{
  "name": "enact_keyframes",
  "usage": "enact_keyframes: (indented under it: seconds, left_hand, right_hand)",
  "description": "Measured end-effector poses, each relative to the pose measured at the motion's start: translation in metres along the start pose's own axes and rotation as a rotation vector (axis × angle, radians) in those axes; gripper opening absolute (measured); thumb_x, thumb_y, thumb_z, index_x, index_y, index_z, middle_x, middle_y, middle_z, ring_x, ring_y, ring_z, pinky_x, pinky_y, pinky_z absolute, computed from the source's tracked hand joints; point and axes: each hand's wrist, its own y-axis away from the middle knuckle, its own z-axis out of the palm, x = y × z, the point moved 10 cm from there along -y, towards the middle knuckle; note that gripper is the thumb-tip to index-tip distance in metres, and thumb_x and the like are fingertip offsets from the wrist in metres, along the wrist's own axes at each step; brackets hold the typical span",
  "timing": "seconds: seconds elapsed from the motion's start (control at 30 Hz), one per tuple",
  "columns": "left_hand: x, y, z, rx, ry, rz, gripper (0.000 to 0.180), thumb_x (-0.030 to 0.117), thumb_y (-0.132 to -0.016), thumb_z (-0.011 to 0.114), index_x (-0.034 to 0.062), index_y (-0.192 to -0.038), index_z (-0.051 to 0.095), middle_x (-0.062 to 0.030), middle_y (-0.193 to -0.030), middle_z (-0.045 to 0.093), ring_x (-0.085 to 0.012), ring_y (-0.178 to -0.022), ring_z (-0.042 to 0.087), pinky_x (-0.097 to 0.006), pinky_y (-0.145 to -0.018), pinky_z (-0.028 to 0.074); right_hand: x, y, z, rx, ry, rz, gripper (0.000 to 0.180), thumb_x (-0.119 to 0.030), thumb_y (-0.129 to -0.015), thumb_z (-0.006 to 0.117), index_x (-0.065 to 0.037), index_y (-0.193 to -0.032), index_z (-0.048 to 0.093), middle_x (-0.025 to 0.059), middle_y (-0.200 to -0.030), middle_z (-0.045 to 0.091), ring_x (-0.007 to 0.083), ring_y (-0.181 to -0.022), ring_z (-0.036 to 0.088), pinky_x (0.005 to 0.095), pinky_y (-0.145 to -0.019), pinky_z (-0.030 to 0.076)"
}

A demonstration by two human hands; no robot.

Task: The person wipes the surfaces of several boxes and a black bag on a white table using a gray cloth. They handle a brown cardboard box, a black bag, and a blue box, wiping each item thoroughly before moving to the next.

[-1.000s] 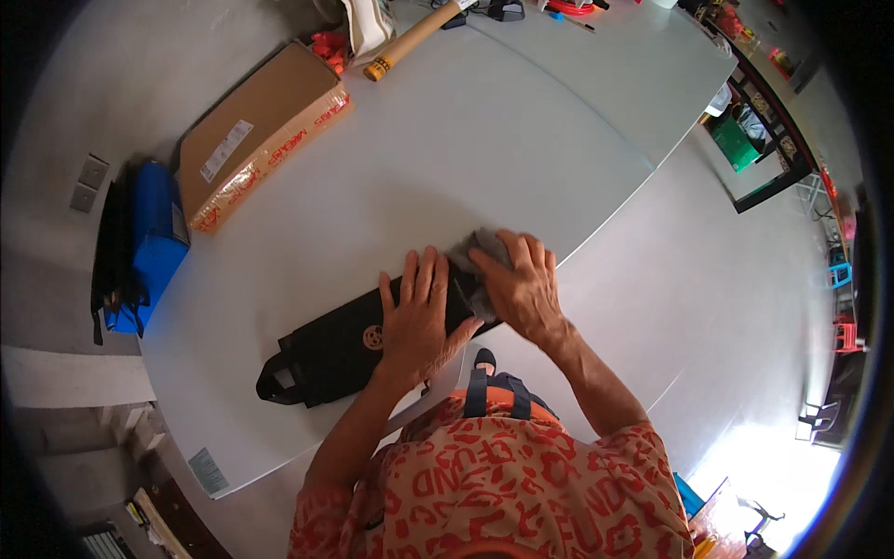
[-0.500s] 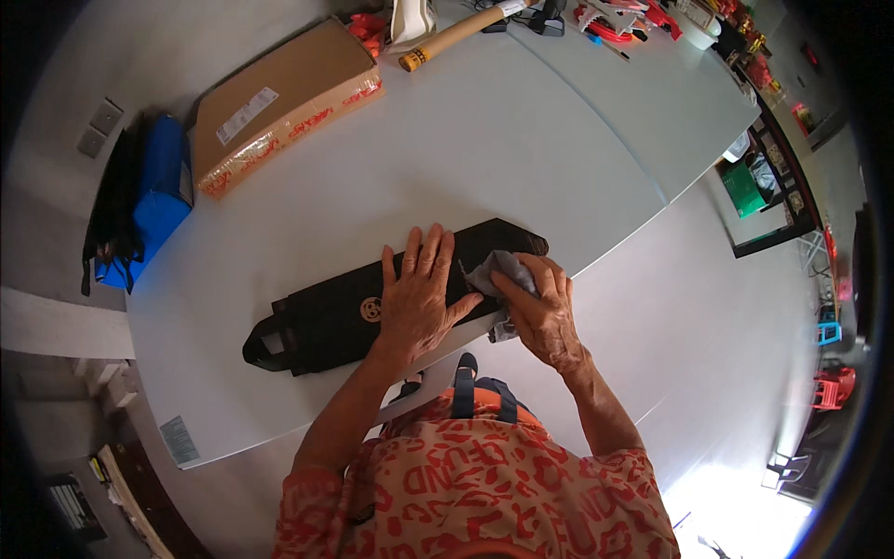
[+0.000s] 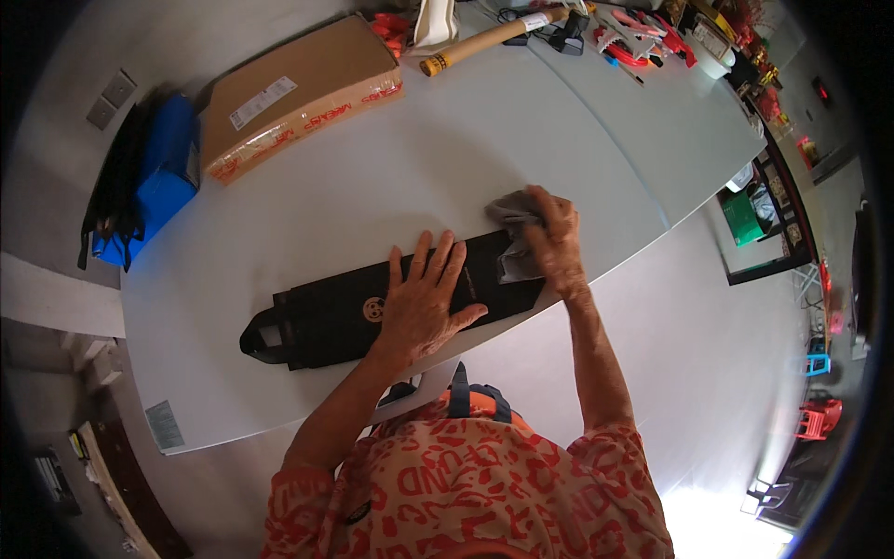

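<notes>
A long flat black bag [image 3: 326, 317] with a round gold emblem and a handle cut-out at its left end lies on the pale table [image 3: 372, 177]. My left hand [image 3: 424, 298] rests flat on its middle, fingers spread. My right hand [image 3: 554, 242] is closed on a crumpled grey cloth [image 3: 512, 238] at the bag's right end, near the table's front edge.
A taped cardboard box [image 3: 293, 88] sits at the far left of the table. A blue and black bag [image 3: 149, 177] stands beside it off the table. A cardboard tube [image 3: 489, 35], red tools [image 3: 624, 47] and clutter lie along the far edge.
My right hand has carried the grey cloth further right along the bag to its end. My left hand stays pressed on the bag's middle.
</notes>
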Motion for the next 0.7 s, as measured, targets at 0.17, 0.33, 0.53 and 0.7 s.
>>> enact_keyframes:
  seconds: [0.17,0.33,0.53,0.7]
  left_hand:
    - [-0.003,0.001,-0.001,0.023,0.004,-0.019,0.088,0.066,-0.084,0.055,0.0077,-0.146,0.033,-0.0128,-0.153,0.029,-0.0347,-0.141,0.026,-0.063,-0.111,0.017]
    - [-0.003,0.001,-0.002,0.024,0.055,-0.027,0.086,0.065,-0.083,0.056,0.006,-0.143,0.038,-0.0137,-0.152,0.031,-0.0348,-0.141,0.026,-0.062,-0.111,0.017]
    - [-0.004,0.006,0.004,-0.062,0.002,-0.02,0.077,0.058,-0.084,0.06,-0.0023,-0.131,0.05,-0.0161,-0.151,0.031,-0.0333,-0.143,0.021,-0.062,-0.112,0.015]
    - [-0.006,0.006,0.003,-0.078,0.036,-0.042,0.068,0.046,-0.086,0.062,-0.0031,-0.132,0.049,-0.0162,-0.151,0.03,-0.033,-0.144,0.02,-0.061,-0.113,0.014]
  right_hand:
    - [-0.01,0.005,-0.058,0.224,-0.429,0.156,0.061,0.001,-0.082,0.05,-0.007,-0.14,0.035,0.014,-0.117,0.05,0.0243,-0.105,0.055,0.0353,-0.091,0.047]
    - [-0.091,0.027,-0.054,0.252,0.146,-0.305,0.061,0.008,-0.069,0.062,-0.004,-0.128,0.052,0.0175,-0.116,0.051,0.0335,-0.106,0.051,0.0412,-0.092,0.045]
    - [-0.109,0.069,0.035,-0.282,0.294,-0.502,0.036,-0.028,-0.076,0.075,-0.015,-0.109,0.068,0.0096,-0.125,0.053,0.0334,-0.119,0.047,0.0468,-0.094,0.039]
    - [-0.087,0.052,0.045,-0.408,0.302,-0.522,0.03,-0.033,-0.081,0.072,-0.021,-0.108,0.07,0.0013,-0.132,0.056,0.031,-0.129,0.043,0.0464,-0.097,0.033]
